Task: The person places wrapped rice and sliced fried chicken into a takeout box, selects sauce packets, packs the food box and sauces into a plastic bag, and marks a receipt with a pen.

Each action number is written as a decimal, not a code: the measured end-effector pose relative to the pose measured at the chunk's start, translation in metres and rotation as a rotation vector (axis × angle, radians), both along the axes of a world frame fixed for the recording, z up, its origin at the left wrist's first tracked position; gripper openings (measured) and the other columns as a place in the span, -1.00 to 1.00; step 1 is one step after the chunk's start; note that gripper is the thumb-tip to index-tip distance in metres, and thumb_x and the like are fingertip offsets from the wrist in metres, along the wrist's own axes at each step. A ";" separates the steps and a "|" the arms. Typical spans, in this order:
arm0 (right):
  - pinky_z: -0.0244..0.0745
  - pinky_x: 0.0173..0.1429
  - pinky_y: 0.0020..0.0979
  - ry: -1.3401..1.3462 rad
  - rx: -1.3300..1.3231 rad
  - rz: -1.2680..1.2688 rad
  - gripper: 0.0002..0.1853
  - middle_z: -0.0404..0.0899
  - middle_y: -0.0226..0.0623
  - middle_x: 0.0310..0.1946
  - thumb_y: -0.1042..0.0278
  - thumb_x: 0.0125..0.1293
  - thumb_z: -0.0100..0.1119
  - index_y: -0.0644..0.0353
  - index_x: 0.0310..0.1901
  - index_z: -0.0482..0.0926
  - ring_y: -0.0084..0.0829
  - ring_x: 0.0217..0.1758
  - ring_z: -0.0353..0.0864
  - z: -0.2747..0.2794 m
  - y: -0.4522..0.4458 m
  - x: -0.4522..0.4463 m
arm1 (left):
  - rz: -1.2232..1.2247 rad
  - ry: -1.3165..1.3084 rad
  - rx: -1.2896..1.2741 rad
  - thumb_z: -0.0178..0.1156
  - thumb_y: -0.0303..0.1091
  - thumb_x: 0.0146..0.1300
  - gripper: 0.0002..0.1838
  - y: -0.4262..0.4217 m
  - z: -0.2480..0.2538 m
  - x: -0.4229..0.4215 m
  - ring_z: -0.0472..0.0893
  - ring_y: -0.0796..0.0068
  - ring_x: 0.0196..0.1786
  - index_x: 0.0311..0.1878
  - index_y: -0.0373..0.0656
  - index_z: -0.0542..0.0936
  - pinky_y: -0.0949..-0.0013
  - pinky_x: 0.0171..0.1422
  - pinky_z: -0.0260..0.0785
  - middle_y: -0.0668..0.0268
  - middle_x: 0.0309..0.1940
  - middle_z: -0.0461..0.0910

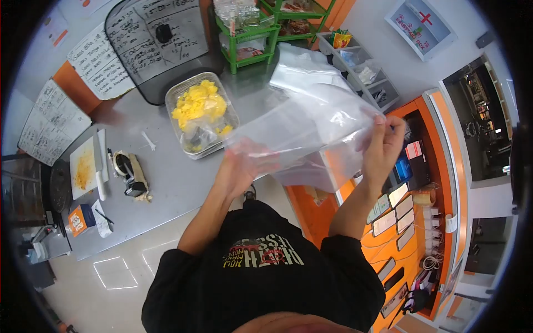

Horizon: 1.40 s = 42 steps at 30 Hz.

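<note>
A large clear plastic bag (300, 130) stretches between my hands above the front edge of the steel table. My right hand (386, 145) pinches its right edge between thumb and fingers. At the bag's left end is my left hand (242, 166); its fingers are stretched out and show blurred through the film. Whether they are inside the bag or behind it I cannot tell. Just beyond my left hand stands a clear tray (230, 102) holding yellow chunks (200, 105) and a crumpled piece of clear plastic. White plastic bags (305, 69) lie behind the stretched one.
On the steel table (166, 183) are a knife (100, 180), a cutting board (83, 166), a tape dispenser (130, 175) and a small orange box (80, 219). Green racks (244, 39) and a grey compartment organizer (363, 69) stand behind. Several phones lie on an orange shelf (361, 277) at right.
</note>
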State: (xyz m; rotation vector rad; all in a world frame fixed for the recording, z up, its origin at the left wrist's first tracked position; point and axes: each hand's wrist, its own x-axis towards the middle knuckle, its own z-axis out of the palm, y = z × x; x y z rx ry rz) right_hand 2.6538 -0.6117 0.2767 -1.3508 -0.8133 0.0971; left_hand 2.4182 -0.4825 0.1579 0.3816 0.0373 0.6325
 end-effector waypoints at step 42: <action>-0.01 0.59 0.31 1.503 -0.079 1.523 -0.01 0.20 0.03 0.54 -0.38 0.28 0.16 0.18 0.55 0.17 0.12 0.61 0.12 -0.197 0.043 -0.397 | 0.924 0.570 -0.157 0.21 -0.32 0.47 -0.88 -0.211 -0.065 -0.447 0.62 0.57 -0.29 -0.01 -0.07 0.62 0.31 -0.22 0.53 0.45 -0.22 0.62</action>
